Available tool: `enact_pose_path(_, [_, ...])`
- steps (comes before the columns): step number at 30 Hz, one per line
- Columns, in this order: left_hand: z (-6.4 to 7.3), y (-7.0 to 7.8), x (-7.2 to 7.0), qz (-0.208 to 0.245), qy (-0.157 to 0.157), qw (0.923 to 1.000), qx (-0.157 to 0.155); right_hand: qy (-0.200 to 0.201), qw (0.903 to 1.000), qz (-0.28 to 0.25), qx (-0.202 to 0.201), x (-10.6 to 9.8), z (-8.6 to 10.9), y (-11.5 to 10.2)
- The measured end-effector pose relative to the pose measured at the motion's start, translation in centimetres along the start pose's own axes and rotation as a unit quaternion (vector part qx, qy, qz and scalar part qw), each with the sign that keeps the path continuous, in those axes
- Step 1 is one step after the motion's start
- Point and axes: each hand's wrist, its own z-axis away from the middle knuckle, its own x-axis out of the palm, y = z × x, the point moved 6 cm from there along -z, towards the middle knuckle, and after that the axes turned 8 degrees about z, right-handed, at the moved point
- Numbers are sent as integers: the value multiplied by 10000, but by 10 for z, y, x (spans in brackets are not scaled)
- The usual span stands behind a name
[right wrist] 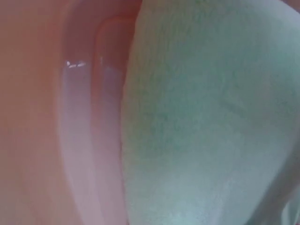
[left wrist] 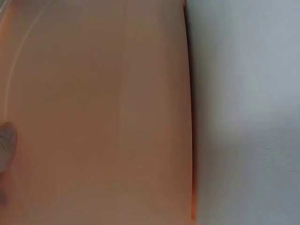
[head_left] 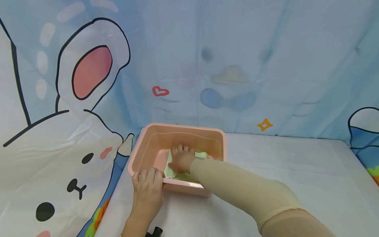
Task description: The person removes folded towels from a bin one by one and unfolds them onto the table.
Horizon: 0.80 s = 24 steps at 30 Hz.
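While your left hand (head_left: 149,187) is gripping the pink bin (head_left: 189,188) mid-frame, your right hand (head_left: 182,160), fingers apart, is touching green cloth (right wrist: 201,117).

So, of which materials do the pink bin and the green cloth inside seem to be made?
The pink bin looks like smooth, glossy plastic: it catches bright highlights. The green cloth seems soft, matte fabric, by its fuzzy surface; fibre unclear.
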Motion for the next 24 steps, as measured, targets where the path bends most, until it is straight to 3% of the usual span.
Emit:
enact_pose_path(10, [1,0,1,26,34,10000,-2,260,9979,575,-125,-6,8,-3])
enact_pose_path(17, [1,1,1,-31,119,9999,49,-148,9992,352,-113,5,-2,-1])
enact_pose_path(24, [1,1,1,-10,88,10000,-23,-244,9967,645,-419,7,-11,-4])
